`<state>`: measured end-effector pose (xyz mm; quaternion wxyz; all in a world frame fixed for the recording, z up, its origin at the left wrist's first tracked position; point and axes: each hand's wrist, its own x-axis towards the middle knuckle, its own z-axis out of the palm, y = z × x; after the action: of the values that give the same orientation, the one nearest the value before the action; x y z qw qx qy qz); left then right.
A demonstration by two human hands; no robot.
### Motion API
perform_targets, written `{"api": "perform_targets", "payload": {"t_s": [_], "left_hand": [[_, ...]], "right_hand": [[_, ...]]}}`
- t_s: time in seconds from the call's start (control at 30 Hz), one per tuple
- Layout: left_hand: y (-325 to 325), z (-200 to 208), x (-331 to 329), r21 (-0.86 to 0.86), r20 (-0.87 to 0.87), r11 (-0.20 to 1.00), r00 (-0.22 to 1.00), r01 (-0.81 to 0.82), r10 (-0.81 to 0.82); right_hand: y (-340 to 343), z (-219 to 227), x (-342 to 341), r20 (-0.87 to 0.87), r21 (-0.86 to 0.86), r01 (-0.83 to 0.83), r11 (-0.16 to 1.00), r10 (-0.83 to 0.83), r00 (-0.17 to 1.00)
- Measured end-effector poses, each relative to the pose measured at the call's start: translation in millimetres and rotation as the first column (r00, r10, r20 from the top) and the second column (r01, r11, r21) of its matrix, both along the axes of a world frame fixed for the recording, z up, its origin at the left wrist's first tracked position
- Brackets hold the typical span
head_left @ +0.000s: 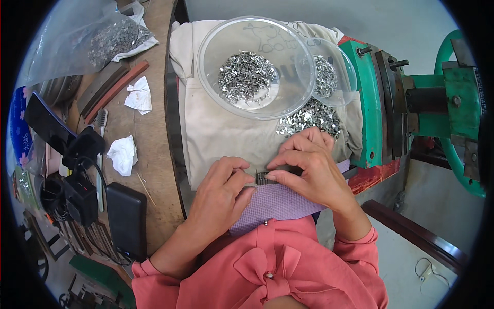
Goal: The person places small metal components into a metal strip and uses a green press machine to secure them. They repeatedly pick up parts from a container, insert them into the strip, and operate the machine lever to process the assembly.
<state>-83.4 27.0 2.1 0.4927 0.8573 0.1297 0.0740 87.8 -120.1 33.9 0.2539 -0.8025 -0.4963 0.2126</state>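
Observation:
My left hand and my right hand meet over a small dark strip of lined-up metal clips, pinching it from both sides above a purple cloth on my lap. Just beyond my right fingers lies a loose heap of small shiny metal pieces on a cream cloth. A large clear plastic bowl holds more of these pieces. A smaller clear bowl behind it holds some too.
A green machine with a handwheel stands to the right. On the wooden bench at left lie crumpled tissues, a black power bank, a brush, cables and a plastic bag of metal pieces.

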Motion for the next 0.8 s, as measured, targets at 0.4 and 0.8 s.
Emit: {"api": "perform_targets", "payload": {"t_s": [0.4, 0.8], "left_hand": [[0.5, -1.8, 2.9, -0.020, 0.024, 0.999, 0.998, -0.051, 0.051], [-2.0, -1.5, 7.2, -0.067, -0.003, 0.991, 0.994, -0.112, 0.112]], "right_hand": [[1.9, -4.8, -2.6, -0.001, 0.018, -0.005, 1.000, 0.005, 1.000], [1.6, -11.1, -4.1, -0.007, 0.069, -0.011, 0.998, 0.011, 1.000]]}}
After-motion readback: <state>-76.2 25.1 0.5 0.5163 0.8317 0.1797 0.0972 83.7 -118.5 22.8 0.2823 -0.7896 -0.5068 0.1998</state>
